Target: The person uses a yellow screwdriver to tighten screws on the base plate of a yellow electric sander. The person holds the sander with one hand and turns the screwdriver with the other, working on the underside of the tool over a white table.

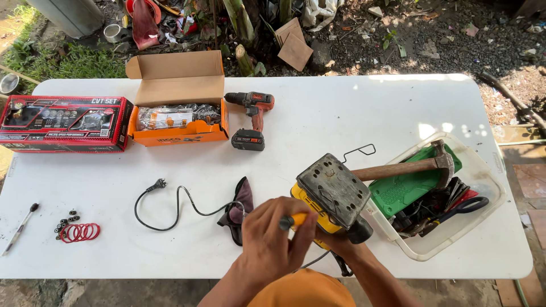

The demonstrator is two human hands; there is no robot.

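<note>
A yellow and black electric sander (pixel 333 196) lies tilted at the table's near edge, its grey square base plate facing up. My right hand (pixel 341 244) grips the sander from below. My left hand (pixel 272 241) is closed around a screwdriver with an orange handle (pixel 296 220), held against the sander's yellow side. The sander's black cord (pixel 176 207) runs left across the white table (pixel 341 113) to its plug. A dark dust bag (pixel 239 211) lies just left of my hands.
A clear plastic bin (pixel 493 196) at right holds a hammer (pixel 409 166), a green case and scissors. A cordless drill (pixel 253 119), an open orange box (pixel 179 108) and a red box (pixel 62 123) stand at the back left. Red rings (pixel 79 232) and a small tool (pixel 20 228) lie near left.
</note>
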